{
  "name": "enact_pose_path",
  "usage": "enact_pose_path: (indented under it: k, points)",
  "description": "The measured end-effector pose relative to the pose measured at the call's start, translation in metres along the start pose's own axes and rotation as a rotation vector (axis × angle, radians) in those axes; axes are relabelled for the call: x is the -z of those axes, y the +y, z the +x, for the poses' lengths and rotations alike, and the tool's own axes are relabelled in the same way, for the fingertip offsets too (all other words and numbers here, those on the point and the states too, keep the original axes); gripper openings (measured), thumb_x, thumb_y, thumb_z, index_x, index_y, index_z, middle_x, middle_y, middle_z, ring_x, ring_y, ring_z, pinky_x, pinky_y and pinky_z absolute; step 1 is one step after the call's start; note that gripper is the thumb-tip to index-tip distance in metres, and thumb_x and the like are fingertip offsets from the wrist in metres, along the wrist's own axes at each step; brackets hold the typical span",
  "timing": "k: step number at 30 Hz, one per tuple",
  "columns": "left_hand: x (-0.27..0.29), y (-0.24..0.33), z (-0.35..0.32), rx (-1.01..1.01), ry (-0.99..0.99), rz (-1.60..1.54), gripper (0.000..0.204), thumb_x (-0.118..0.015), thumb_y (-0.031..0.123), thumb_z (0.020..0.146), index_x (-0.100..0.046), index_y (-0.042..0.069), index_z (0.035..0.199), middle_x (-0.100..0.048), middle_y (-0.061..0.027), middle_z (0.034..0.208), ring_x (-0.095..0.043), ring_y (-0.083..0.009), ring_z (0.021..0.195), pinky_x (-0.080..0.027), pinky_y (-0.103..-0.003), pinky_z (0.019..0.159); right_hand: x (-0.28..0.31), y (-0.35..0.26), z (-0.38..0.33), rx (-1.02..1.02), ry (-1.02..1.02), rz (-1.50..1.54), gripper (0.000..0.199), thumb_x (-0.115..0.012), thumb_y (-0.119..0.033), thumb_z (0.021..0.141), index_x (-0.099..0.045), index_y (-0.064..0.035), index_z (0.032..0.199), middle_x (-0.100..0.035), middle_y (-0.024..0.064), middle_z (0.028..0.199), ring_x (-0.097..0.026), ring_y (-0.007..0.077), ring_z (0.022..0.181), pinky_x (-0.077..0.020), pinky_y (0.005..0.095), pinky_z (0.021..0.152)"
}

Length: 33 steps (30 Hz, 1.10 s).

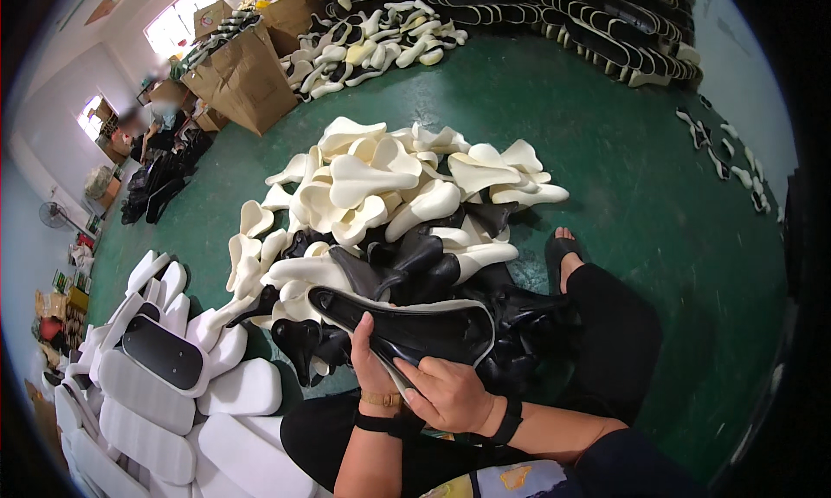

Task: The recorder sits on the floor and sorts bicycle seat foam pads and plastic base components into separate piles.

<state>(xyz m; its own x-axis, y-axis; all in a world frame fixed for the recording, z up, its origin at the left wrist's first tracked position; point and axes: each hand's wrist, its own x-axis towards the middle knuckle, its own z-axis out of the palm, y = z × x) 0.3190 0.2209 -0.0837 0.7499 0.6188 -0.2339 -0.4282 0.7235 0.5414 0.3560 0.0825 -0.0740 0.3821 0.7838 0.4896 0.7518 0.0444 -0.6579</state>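
A bicycle saddle [424,329] lies across my hands above my lap, its hollow black underside turned up and a pale rim showing along the far edge. My left hand [374,372] grips its near edge, thumb upright against the black side. At the same edge, the bent fingers of my right hand [452,396] press on the black material; their tips are close to my left palm. Just beyond the saddle rises a heap of cream saddle-shaped foam pads [368,179], with glossy black saddle covers [415,255] at its near side.
White oblong pads [147,403] are piled at my left, one with a black plate [164,351]. Farther off stand a cardboard box [247,78], a second pad heap [372,52] and stacked black-and-cream pieces [606,30]. Another person [160,126] sits at the far left. My sandalled foot [564,260] rests right of the heap.
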Motion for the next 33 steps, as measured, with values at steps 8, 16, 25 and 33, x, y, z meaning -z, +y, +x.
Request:
enact_pose_path:
  k: [8,16,25,33]
  points:
    - [0.025,-0.001,0.017,0.105,0.099,-0.024,0.030,-0.048,0.020,0.085,-0.062,-0.001,0.101,-0.069,-0.0152,0.096,-0.067,-0.0288,0.086,-0.053,-0.040,0.087,-0.002,0.022,0.008,-0.021,0.011,0.284,0.031,-0.058,-0.022,0.092,-0.064,-0.0016,0.115,-0.054,0.0097,0.084,-0.058,0.0255,0.072,-0.0479,0.0336,0.065]
    - [0.024,0.009,0.012,0.047,0.055,-0.064,0.036,-0.049,0.019,0.081,-0.061,-0.003,0.106,-0.067,-0.0172,0.100,-0.065,-0.0300,0.092,-0.052,-0.040,0.089,0.046,0.067,-0.008,-0.768,0.242,0.939,0.057,-0.067,-0.012,0.087,-0.041,-0.0032,0.138,-0.052,0.0029,0.107,-0.053,0.0110,0.094,-0.0466,0.0237,0.078]
    - [0.018,0.004,0.009,0.029,0.007,-0.106,0.040,-0.047,0.015,0.080,-0.057,-0.005,0.112,-0.064,-0.0205,0.108,-0.062,-0.0337,0.101,-0.049,-0.044,0.094,0.028,0.064,-0.016,-1.004,0.011,1.487,0.044,-0.066,-0.008,0.089,-0.050,-0.0041,0.130,-0.061,0.0065,0.120,-0.060,0.0177,0.106,-0.0502,0.0373,0.090]
    - [0.036,-0.010,0.013,-0.002,0.000,-0.085,0.039,-0.056,0.022,0.084,-0.054,0.002,0.118,-0.066,-0.0157,0.106,-0.061,-0.0319,0.103,-0.047,-0.043,0.097,0.010,0.062,-0.018,-0.969,0.052,1.431,0.046,-0.066,-0.007,0.089,-0.050,0.0005,0.131,-0.058,0.0099,0.129,-0.057,0.0216,0.114,-0.0454,0.0374,0.099]
